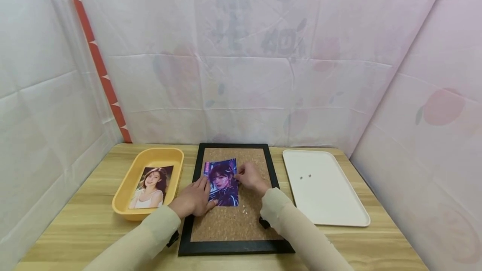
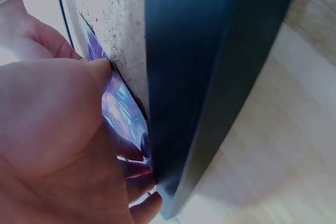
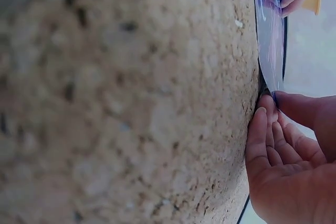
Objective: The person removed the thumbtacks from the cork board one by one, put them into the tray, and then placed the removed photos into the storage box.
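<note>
A glossy purple-blue picture print of a portrait lies on the cork board, which has a black frame. My left hand rests on the print's left side, fingers stretched along that edge and thumb at its lower edge. In the left wrist view, the left hand partly covers the print. At the print's right edge, my right hand pinches it between thumb and fingers. The right wrist view shows the thumb of the right hand on the print's slightly raised edge.
A yellow tray on the left holds another portrait photo. On the right, a white tray carries two tiny dark pieces. Small shiny bits lie on the cork below the print. A fabric wall stands behind the wooden table.
</note>
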`<move>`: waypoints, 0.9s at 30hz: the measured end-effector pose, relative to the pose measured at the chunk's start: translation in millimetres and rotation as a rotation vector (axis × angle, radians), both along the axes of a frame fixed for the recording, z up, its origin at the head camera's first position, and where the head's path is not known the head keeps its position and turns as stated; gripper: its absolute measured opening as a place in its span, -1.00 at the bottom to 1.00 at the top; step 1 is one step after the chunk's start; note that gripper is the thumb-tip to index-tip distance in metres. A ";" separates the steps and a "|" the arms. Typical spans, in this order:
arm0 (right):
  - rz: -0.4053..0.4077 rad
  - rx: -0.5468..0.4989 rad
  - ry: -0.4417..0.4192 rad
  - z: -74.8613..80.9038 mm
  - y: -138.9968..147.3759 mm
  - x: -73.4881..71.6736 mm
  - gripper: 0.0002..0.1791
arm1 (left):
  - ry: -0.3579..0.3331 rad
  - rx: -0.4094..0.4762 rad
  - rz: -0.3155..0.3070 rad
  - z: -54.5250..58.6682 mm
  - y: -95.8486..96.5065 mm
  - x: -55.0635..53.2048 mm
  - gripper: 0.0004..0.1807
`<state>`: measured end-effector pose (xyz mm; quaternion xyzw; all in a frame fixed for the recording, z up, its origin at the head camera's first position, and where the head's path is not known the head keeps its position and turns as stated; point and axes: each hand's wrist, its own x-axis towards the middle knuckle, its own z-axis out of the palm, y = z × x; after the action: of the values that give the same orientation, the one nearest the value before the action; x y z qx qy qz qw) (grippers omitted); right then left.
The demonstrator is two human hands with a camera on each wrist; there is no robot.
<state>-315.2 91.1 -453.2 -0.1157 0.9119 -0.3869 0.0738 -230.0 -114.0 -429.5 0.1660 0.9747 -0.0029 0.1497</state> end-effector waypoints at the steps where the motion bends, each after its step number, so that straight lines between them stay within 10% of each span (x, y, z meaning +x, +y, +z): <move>1: 0.001 -0.003 -0.012 0.1 -0.2 0.1 -0.78 | 0.007 0.003 0.001 0.4 -0.2 0.2 -0.17; 27: -0.002 -0.062 -0.085 -1.2 3.6 -4.7 -0.61 | 0.225 0.200 -0.040 2.9 -32.5 2.6 -0.30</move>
<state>-319.9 94.7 -454.4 -0.1003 0.8956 -0.4196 0.1085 -227.4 -146.6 -426.6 0.1981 0.9772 0.0728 0.0223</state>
